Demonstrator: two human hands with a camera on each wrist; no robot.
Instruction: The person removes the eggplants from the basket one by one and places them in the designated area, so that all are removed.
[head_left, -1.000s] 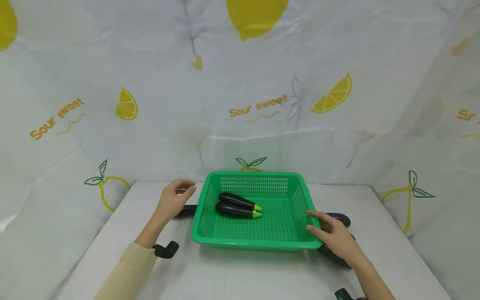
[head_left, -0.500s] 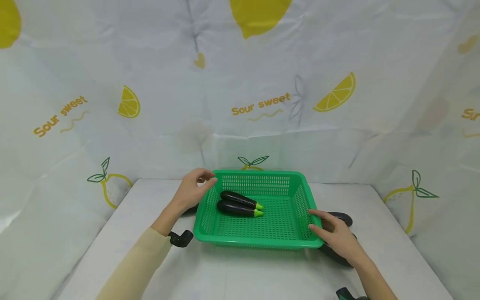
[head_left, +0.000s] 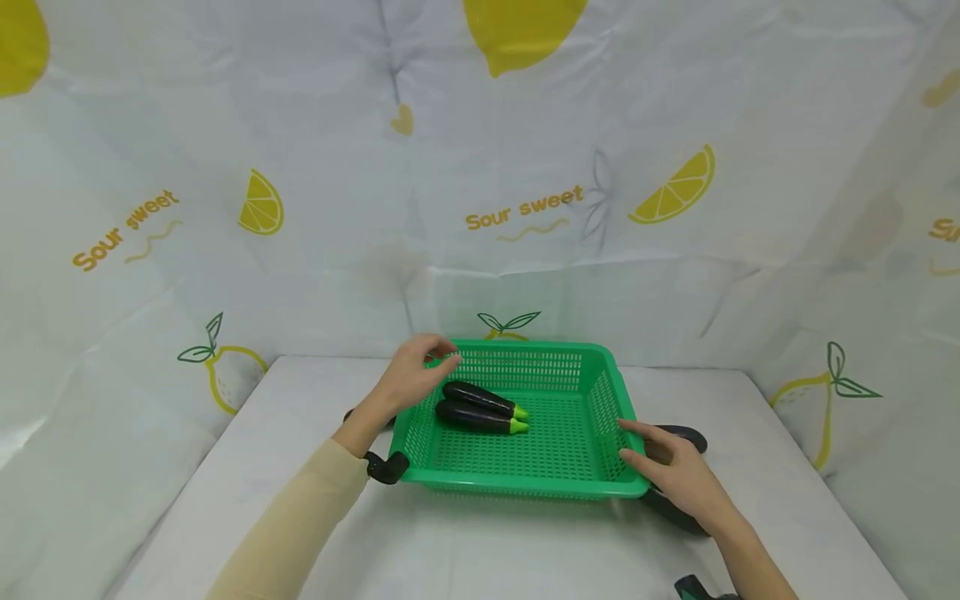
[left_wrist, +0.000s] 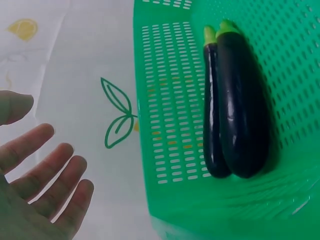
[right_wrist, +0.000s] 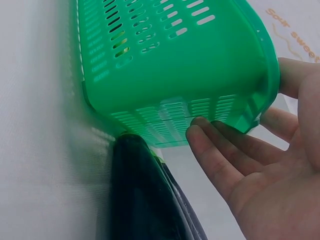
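Note:
A green plastic basket (head_left: 517, 481) stands on the table with two dark eggplants (head_left: 480, 417) side by side at its left; their green stem ends point right. My left hand (head_left: 416, 371) hovers by the basket's back left rim, holding nothing. In the left wrist view its fingers (left_wrist: 70, 172) are spread and apart from the basket. My right hand (head_left: 678, 475) holds the basket's right rim, thumb over the edge and fingers against the outer wall in the right wrist view. Below that hand lie eggplants (right_wrist: 142, 195), partly hidden.
Another eggplant (head_left: 678, 435) shows behind the right hand. To the basket's left, a dark eggplant (head_left: 390, 419) is mostly hidden by the left wrist. A white wall covering printed with lemons (head_left: 671, 187) rises behind and beside the white table (head_left: 510, 554).
My left hand has moved right and slightly up, from left of the basket to over its left rim. The right hand stays at the right rim. The view has shifted slightly.

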